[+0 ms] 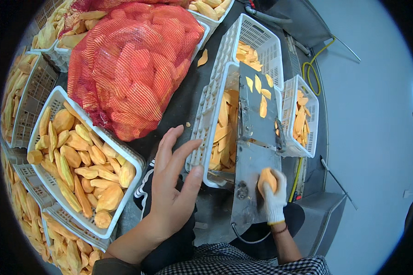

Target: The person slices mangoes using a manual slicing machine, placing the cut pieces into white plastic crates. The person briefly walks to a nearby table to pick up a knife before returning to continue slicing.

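My left hand (173,185) is bare, fingers apart and holding nothing, beside a white plastic crate (211,151) of orange root slices. My right hand (275,196), in a white knit glove, grips a peeled orange root, perhaps a sweet potato (267,180), against the lower part of a metal slicing board (254,161). The board slopes over that crate. Several thin slices, one of them a pointed slice (263,106), lie on its upper part. Part of the root is hidden by the glove, which is slightly blurred.
At left stands a white crate (124,202) of peeled roots. A red mesh sack (134,68) of roots rests above it. A small white crate (315,137) holds pieces right of the board, another crate (280,51) stands behind. A yellow hose (306,68) runs along the right.
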A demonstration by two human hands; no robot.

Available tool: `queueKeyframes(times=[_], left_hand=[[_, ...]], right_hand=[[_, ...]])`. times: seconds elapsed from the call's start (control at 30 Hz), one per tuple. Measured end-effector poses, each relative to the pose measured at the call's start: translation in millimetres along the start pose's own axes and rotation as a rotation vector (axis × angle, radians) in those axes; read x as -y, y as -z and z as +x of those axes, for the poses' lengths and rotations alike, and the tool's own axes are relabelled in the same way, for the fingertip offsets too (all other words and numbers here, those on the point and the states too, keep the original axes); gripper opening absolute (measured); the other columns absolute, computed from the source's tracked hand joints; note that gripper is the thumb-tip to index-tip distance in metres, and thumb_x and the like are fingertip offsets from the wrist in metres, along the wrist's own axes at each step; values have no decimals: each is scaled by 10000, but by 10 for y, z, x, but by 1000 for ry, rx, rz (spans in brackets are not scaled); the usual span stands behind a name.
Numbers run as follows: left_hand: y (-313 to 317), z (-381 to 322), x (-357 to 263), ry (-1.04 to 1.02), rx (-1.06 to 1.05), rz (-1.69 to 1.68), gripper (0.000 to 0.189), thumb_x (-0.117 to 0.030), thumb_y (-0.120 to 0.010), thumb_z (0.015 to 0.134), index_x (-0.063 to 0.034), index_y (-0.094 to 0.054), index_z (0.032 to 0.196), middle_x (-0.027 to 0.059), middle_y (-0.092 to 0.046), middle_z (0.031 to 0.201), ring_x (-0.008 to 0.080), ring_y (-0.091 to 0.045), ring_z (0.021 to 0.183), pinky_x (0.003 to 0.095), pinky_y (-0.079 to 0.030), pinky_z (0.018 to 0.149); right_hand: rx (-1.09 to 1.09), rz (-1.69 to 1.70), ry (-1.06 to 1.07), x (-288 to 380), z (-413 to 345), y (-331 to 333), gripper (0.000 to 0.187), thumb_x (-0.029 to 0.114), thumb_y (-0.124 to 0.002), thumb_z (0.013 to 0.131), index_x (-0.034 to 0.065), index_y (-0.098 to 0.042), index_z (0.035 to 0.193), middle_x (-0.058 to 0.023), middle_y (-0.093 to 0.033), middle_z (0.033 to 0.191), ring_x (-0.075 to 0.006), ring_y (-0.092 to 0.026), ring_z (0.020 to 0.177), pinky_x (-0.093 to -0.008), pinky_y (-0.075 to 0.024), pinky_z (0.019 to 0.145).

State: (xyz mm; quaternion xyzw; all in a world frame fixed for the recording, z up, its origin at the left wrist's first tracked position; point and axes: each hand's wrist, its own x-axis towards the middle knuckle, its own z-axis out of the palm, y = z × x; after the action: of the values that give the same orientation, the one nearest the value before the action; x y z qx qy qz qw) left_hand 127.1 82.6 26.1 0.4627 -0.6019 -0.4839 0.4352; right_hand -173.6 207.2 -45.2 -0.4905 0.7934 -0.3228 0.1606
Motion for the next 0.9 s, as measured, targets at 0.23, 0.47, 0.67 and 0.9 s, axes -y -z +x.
queueKeyframes(times=[0.23,0.47,0.67,0.9], left_hand=[[-225,129,-41,-12,90,29,334,-144,-524,875,-13,-570,1178,204,-362,1419,327,-354,1327,406,-258,1089],[41,41,46,124,8,-28,306,-130,-489,866,-27,-589,1137,175,-424,1371,294,-402,1283,376,-275,1072],[-256,126,-103,29,126,-11,262,-147,-517,892,-28,-602,1109,187,-442,1349,299,-430,1258,381,-302,1053],[-36,-17,76,90,-47,-119,234,-112,-507,897,-10,-606,1084,154,-473,1320,250,-441,1241,353,-304,1041]], right_hand=[[-128,-504,90,-69,2332,-486,346,364,-533,882,120,-559,1127,-189,-505,1146,-399,-474,1070,-480,-378,933],[69,-500,221,-67,680,-361,426,219,-563,824,87,-538,1228,-252,-444,1257,-392,-432,1160,-490,-323,1013],[-45,-458,334,-499,2245,-395,438,153,-419,852,4,-483,1258,-290,-373,1368,-462,-406,1207,-428,-353,1019],[48,-561,546,-393,1094,-616,472,156,-435,908,-8,-424,1351,-318,-314,1428,-449,-303,1333,-513,-216,1117]])
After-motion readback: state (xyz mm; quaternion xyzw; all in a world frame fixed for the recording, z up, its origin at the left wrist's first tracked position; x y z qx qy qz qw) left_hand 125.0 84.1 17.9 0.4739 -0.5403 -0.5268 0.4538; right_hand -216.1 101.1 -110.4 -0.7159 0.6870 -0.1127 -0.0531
